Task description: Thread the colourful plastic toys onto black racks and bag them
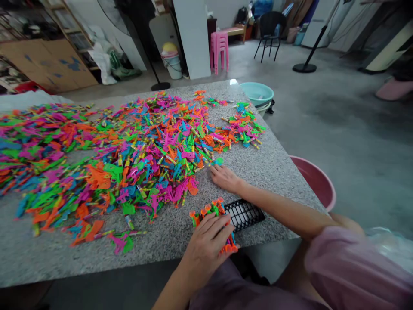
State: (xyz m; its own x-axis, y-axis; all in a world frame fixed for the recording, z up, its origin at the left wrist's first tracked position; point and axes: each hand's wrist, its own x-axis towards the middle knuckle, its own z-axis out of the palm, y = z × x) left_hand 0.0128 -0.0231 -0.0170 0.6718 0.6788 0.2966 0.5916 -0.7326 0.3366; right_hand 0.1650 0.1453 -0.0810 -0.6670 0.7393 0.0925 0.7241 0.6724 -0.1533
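Note:
My left hand (pixel 208 241) curls over a row of small bright plastic toy guns (pixel 213 207) with orange suction-cup tips at the table's near edge. These sit against a black plastic grid tray (pixel 243 214), whose left part is hidden by the toys and my hand. My right hand (pixel 226 178) lies low on the tabletop at the right edge of the big pile, with its fingers bent and close together. A blue-green toy piece (pixel 217 162) is just beyond its fingertips; what they pinch, if anything, is hidden.
A wide pile of orange, green, pink and blue toys (pixel 167 137) spreads over the speckled stone table (pixel 271 172). A pink basin (pixel 318 183) and a light blue basin (pixel 257 92) stand beyond its right edge. Pink stools (pixel 219 49) and a fan stand (pixel 160 86) are farther back.

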